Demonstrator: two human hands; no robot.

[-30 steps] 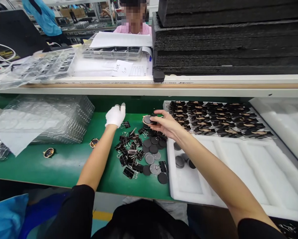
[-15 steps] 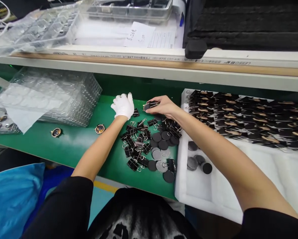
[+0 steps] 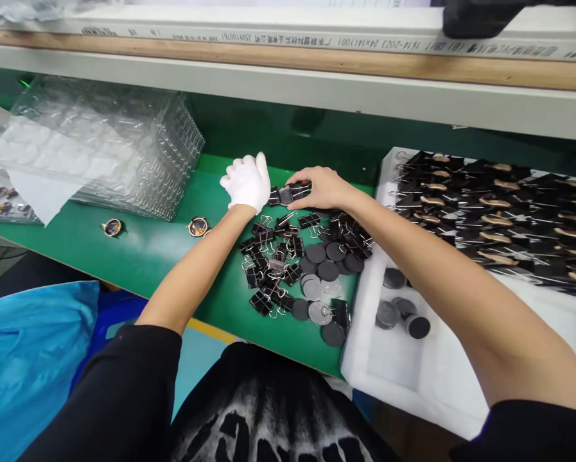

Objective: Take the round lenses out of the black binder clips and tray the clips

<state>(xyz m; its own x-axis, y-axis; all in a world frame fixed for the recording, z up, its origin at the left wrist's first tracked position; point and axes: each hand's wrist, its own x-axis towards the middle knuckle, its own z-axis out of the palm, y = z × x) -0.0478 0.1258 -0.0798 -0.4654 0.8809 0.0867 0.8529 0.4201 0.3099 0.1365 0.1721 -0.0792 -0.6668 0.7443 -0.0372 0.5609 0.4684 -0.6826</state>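
Note:
My left hand [image 3: 247, 184] wears a white glove, its fingers curled, beside a black binder clip [image 3: 274, 196]; what it holds, if anything, is hidden. My bare right hand [image 3: 320, 187] pinches another black binder clip [image 3: 299, 190] with a dark round disc [image 3: 286, 195] at its left side. Below both hands lie a pile of black binder clips [image 3: 268, 289] and several black and grey discs [image 3: 328, 270]. Two round gold-rimmed pieces [image 3: 198, 226] [image 3: 112, 227] rest on the green table to the left.
Stacked clear plastic trays [image 3: 124, 160] stand at the left. At the right, a white foam tray [image 3: 365, 346] holds rows of clipped pieces [image 3: 494, 218] and a few loose discs. A shelf edge [image 3: 288, 83] crosses above the hands.
The view has tilted down and shifted a little. My right hand, with the clip and disc, is closer to my gloved left hand. The left fingers look more curled.

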